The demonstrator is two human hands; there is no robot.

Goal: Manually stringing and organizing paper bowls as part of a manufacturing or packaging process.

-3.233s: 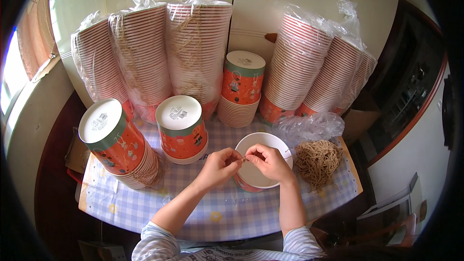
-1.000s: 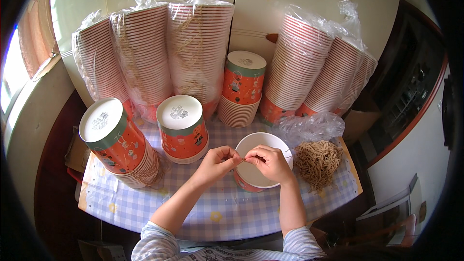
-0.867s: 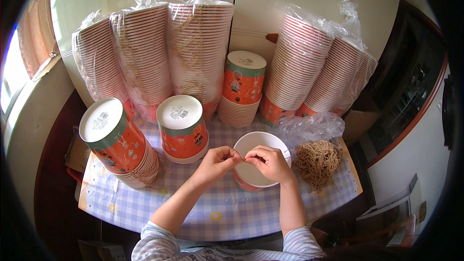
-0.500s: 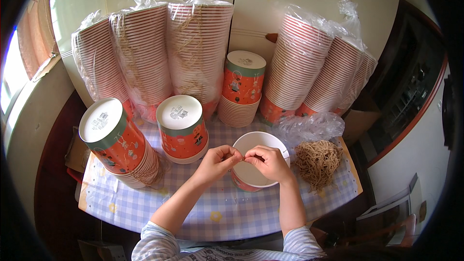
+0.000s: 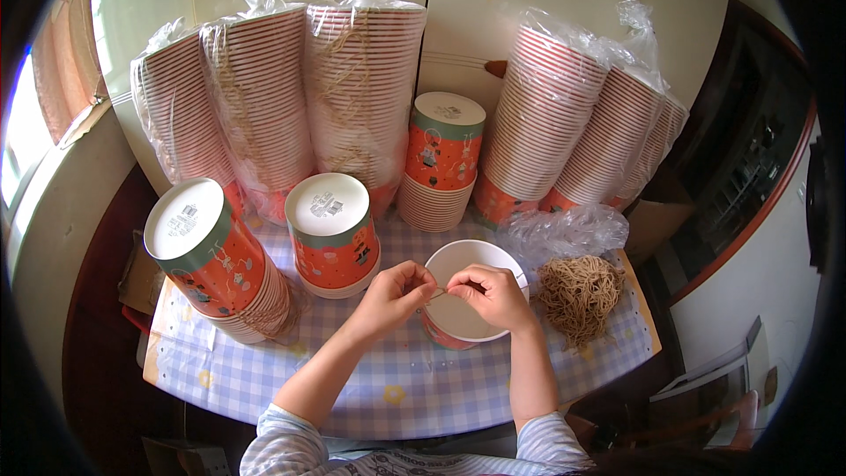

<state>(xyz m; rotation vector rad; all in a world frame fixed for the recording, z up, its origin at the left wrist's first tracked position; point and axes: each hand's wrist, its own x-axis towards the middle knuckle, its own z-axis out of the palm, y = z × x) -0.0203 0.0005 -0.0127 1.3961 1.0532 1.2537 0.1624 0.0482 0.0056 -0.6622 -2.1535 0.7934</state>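
Over the mouth of an upright white-lined paper bucket, my left hand and my right hand are close together. Both pinch a thin piece of brown string, and a short stretch of it shows between the fingertips. Whether the string is knotted or looped is too small to tell. A short end sticks out beyond my right hand. To the right of the bucket lies a tangled heap of the same brown string.
Upside-down stacks of orange and green buckets stand at the left, left of centre and behind. Tall bagged stacks line the back. Crumpled clear plastic lies beyond the string. A checked cloth covers the table.
My fingertips have drawn slightly apart, so a bit of string now shows between them. My left hand has shifted a little to the left. The bucket and stacks are unchanged.
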